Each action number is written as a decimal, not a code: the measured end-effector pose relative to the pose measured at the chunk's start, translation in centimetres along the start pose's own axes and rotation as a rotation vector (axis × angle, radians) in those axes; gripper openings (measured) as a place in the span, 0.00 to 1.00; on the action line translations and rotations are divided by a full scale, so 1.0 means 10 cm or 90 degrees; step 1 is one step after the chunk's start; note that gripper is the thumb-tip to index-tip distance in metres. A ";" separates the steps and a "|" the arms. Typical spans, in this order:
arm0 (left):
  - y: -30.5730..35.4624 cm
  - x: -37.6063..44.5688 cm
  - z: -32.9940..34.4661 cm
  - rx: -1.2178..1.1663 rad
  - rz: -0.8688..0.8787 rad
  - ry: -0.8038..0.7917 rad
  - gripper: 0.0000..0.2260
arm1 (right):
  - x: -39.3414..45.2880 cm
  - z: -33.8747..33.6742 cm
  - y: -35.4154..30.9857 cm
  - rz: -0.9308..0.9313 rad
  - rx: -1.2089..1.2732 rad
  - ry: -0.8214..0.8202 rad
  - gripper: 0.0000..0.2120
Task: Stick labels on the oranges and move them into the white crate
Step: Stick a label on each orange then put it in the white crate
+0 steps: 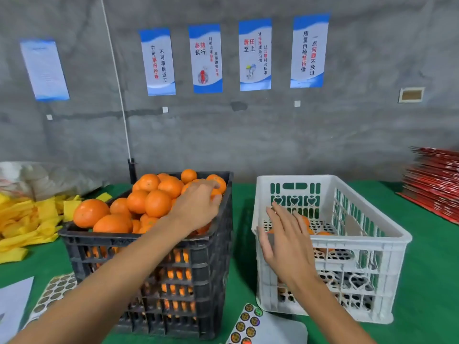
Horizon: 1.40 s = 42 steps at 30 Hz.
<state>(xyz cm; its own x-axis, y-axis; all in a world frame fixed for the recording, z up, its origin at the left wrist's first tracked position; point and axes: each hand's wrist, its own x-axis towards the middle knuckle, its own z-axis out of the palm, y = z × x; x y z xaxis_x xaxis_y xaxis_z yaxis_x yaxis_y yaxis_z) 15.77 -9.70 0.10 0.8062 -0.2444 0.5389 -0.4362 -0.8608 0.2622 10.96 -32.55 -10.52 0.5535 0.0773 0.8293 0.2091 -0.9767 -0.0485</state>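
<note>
A black crate (139, 247) heaped with oranges (154, 197) stands left of centre on the green table. My left hand (198, 204) lies over the oranges at the crate's right side, fingers curled round one orange (216, 193). A white crate (347, 247) stands to the right with a few oranges (323, 234) on its bottom, partly hidden. My right hand (285, 234) hovers over the white crate's near left corner, fingers straight and spread, holding nothing. A sheet of round labels (248, 324) lies in front between the crates.
A used label sheet (56, 291) and white paper (12, 309) lie at the front left. Yellow foam nets (24, 219) are piled at the left. Red flat cartons (434, 182) are stacked at the far right. A grey wall with posters stands behind.
</note>
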 end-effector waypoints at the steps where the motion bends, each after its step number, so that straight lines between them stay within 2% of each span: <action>1: -0.14 0.06 -0.02 0.016 -0.031 -0.035 0.19 | -0.02 0.05 -0.04 -0.006 -0.001 -0.004 0.23; 5: -0.41 0.28 0.05 0.018 -0.051 -0.185 0.30 | -0.06 0.18 -0.18 -0.029 -0.026 0.014 0.19; 10: -0.28 0.51 0.21 0.228 -0.055 -0.170 0.21 | -0.07 0.23 -0.19 -0.008 -0.024 0.026 0.15; 13: -0.24 0.49 0.20 0.210 -0.074 -0.166 0.24 | -0.08 0.21 -0.17 -0.022 -0.030 0.013 0.15; 16: -0.18 0.30 0.09 0.129 -0.081 -0.074 0.26 | -0.07 0.14 -0.17 -0.020 -0.016 -0.034 0.17; 20: 0.05 -0.10 -0.08 -0.063 -0.071 0.198 0.29 | -0.01 -0.01 -0.33 0.025 0.105 -0.072 0.26; 22: 0.23 -0.39 -0.10 -0.166 0.001 0.278 0.29 | 0.04 -0.13 -0.50 0.004 0.200 -0.037 0.32; 24: 0.39 -0.71 -0.05 -0.250 0.111 0.313 0.28 | 0.03 -0.27 -0.68 0.009 0.305 0.017 0.36; 27: 0.47 -1.14 0.13 -0.255 0.261 0.339 0.29 | -0.16 -0.43 -0.77 0.041 0.429 0.053 0.40; 29: 0.42 -1.33 0.28 -0.274 0.288 0.300 0.31 | -0.38 -0.45 -0.70 0.010 0.417 0.022 0.41; 30: 0.39 -1.41 0.37 -0.294 0.266 0.257 0.32 | -0.50 -0.44 -0.65 0.001 0.400 -0.014 0.40; 36: 0.13 -1.85 1.16 -0.520 -0.067 -0.164 0.37 | -1.15 -0.20 -0.21 -0.056 0.184 -0.338 0.36; 38: 0.02 -1.97 1.40 -0.477 -0.135 -0.211 0.41 | -1.35 -0.13 -0.07 -0.047 0.227 -0.484 0.37; 40: -0.08 -2.11 1.58 -0.456 -0.138 -0.215 0.40 | -1.55 -0.10 0.03 -0.022 0.336 -0.615 0.42; 42: -0.15 -2.20 1.69 -0.460 -0.119 -0.219 0.37 | -1.69 -0.08 0.08 -0.022 0.374 -0.685 0.49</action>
<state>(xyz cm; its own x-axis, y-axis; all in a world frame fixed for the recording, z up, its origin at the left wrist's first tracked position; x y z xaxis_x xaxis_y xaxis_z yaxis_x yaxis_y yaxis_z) 5.41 -10.51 -25.68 0.9173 -0.3493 0.1910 -0.3379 -0.4295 0.8375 1.14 -34.77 -24.19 0.8657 0.4993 -0.0347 0.4143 -0.7538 -0.5101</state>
